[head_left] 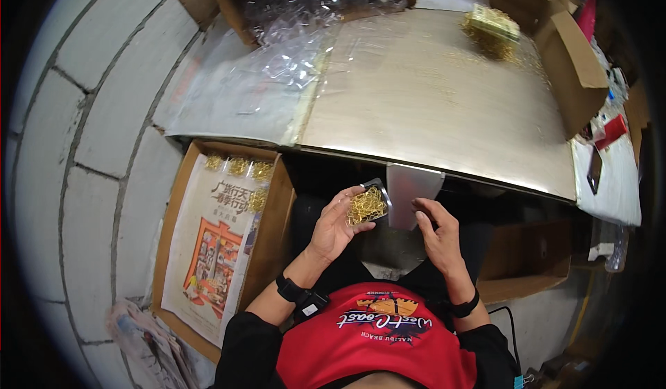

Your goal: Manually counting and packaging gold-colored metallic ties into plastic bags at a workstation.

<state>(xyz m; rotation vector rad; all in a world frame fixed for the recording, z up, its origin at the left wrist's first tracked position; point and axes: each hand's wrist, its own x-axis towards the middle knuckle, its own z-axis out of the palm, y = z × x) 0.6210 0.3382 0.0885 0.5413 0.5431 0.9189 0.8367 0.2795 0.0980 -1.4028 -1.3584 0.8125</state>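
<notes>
A cardboard box (269, 250) lined with printed paper (193, 215) leads; your left hand (336, 224) grips a shiny-rimmed case (383, 202) of tangled gold wire (365, 206) below the metal counter (430, 105)'s near edge; a smooth grey panel (411, 191) intervenes; your right hand (440, 235)'s fingers curl, parted.

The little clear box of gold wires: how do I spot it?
Below the wide silver metal table is the bare left hand. It holds the small clear box of gold wires, unlike the gold bundles lying in the brown cardboard box.
</notes>
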